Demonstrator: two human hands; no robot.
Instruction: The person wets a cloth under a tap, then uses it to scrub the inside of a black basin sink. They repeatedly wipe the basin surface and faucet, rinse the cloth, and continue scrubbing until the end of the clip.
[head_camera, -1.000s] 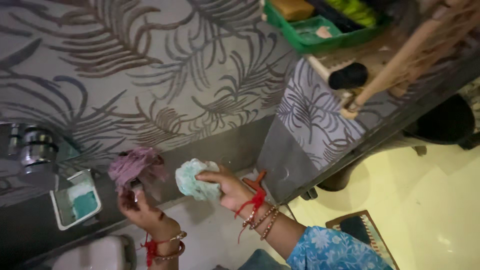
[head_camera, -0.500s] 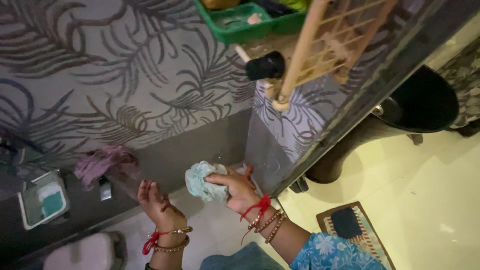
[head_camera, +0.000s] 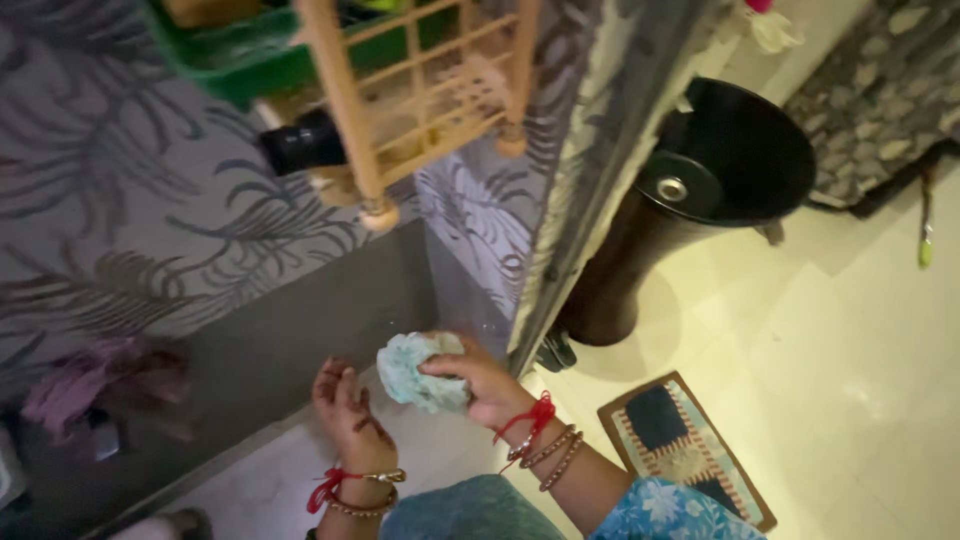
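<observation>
The right hand (head_camera: 485, 385) is squeezed around a wet-looking, pale green cloth (head_camera: 418, 368). The fingers wrap over the top of it and press it tight. The cloth is up in the air, close to the grey wall (head_camera: 300, 320) and just beside the corner where the leaf-pattern wall (head_camera: 480, 215) sticks out.

The left hand (head_camera: 345, 415) holds nothing. Its fingers are spread open and point up, just beside the cloth but not touching it.

A pink rag (head_camera: 95, 385) hangs low on the wall, well to the left. A wooden rack (head_camera: 420, 80) hangs above the hands. A black basin (head_camera: 725, 160) stands on the pale floor (head_camera: 850, 380) to the right, near a small mat (head_camera: 680, 445).

The cloth is scrunched into a lump, so a loose bit could slip out if the squeeze goes soft. If it is wet, drips could fall on the floor and make it slippery. The rack is close overhead, so a hand lifted fast could bump it.
</observation>
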